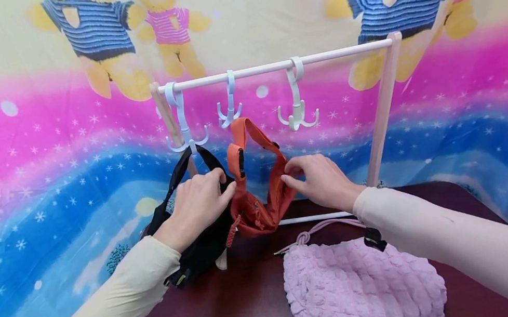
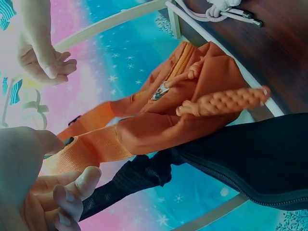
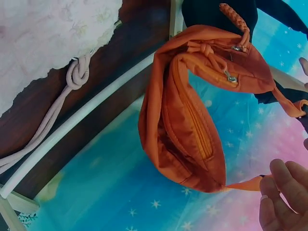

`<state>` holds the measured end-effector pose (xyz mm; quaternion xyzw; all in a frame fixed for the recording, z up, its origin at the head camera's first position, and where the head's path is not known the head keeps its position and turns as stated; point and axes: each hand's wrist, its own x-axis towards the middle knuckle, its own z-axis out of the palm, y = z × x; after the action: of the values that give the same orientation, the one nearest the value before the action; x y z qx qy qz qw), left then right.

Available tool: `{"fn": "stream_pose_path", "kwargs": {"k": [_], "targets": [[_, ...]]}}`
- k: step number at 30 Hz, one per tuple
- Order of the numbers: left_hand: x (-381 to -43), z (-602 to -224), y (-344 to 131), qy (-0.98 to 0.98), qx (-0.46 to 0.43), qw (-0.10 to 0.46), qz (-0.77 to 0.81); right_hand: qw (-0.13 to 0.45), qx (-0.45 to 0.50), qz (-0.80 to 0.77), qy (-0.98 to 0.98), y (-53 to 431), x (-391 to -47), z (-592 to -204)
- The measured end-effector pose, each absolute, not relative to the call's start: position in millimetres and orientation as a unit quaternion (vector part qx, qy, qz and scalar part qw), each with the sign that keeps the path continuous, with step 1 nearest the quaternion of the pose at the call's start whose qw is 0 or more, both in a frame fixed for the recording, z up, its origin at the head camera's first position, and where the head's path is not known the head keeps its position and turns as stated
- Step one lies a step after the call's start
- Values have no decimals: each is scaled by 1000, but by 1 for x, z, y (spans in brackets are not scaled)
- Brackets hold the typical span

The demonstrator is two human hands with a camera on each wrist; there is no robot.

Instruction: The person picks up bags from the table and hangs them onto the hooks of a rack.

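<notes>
An orange waist bag with braided zipper pulls hangs by its looped strap at the middle white hook. At the bag's left side is my left hand, thumb and fingers apart beside the strap; contact is hard to tell. My right hand is by the bag's right edge, its fingers loosely bent near the other strap end. A gap shows between that hand and the bag in the left wrist view. Behind my left hand, a black bag hangs from the left hook.
A wooden rack carries the hooks, with another white hook at the right. A quilted pink bag with a knotted cord lies on the dark table. Behind stands a printed bear backdrop.
</notes>
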<state>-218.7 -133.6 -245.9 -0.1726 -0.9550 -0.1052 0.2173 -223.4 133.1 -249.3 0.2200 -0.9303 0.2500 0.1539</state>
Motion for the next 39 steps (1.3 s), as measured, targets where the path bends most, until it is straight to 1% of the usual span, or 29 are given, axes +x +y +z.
{"fn": "stream_pose_path", "kwargs": {"k": [15,39], "targets": [[-212,-249,-131,-954,-177,218,-106,161,241,236,-928,138,-212,-263],[-198,-260,-128,-950,-193,219,-109,164,229,231,-931,154,-200,-276]]}}
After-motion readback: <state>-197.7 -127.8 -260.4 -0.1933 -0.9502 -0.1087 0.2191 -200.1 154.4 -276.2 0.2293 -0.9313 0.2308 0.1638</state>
